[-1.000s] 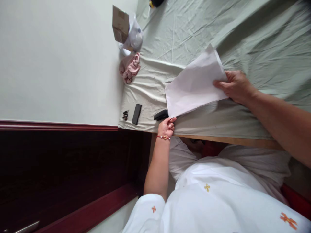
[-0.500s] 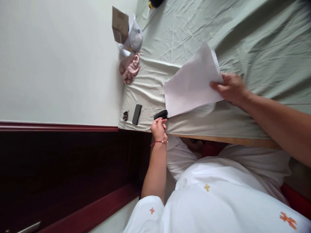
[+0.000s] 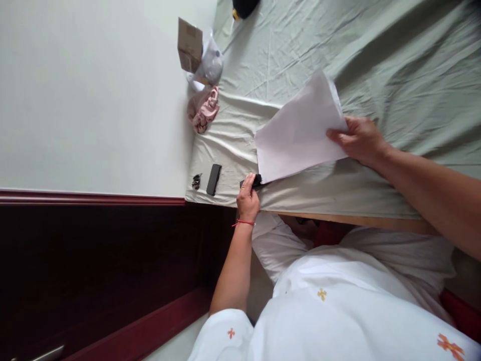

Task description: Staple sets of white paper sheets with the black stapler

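A few white sheets of paper lie together on the cloth-covered table, their right end lifted and bent. My right hand pinches that end, thumb on top and fingers underneath. At the near left corner of the sheets sits a small black stapler, its front end at the paper. Over the stapler lies my left hand, fingers pressed down on its top and covering much of it. A dark phone-like slab and a bunch of keys rest to the left.
Along the wall are a crumpled pink cloth, a clear plastic bag and a cardboard box. A black and yellow object is at the top edge. The wrinkled pale green tablecloth covers the table.
My left hand has turned from beside the stapler to palm-down over it, its fingers now on top. My right hand keeps hold of the paper. The view has shifted slightly.
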{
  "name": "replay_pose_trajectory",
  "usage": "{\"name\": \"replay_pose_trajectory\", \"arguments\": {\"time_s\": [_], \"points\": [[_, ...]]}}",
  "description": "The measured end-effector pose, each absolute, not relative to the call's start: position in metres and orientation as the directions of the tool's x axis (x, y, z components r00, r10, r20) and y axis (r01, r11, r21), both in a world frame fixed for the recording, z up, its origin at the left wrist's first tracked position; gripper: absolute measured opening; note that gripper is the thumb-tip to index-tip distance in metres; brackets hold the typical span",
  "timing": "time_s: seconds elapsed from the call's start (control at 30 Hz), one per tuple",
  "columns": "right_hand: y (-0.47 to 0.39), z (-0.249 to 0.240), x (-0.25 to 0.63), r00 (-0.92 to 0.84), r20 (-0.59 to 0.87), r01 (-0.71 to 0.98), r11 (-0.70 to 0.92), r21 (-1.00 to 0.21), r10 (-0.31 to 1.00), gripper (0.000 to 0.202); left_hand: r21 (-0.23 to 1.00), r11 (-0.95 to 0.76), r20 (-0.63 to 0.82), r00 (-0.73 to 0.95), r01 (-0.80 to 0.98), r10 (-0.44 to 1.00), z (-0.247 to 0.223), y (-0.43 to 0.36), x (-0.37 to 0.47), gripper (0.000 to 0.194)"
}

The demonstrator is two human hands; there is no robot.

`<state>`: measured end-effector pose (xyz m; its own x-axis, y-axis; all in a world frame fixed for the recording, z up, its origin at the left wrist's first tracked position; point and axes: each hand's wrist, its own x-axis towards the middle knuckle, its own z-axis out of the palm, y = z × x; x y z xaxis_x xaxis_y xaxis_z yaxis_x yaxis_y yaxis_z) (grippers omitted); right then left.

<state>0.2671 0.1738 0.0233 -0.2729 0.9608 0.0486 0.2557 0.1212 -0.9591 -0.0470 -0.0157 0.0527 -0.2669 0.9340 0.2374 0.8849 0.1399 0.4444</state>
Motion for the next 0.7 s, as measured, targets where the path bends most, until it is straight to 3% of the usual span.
{"name": "replay_pose_trajectory", "arguments": {"time_s": [0.7], "points": [[0.172,0.029,0.269,-0.313,0.055,0.339,0.165,-0.926,0.948,0.021,0.171,0.106,0.209,-0.141,0.98,0.968,0.035,-0.021,-0.053,0.079]]}}
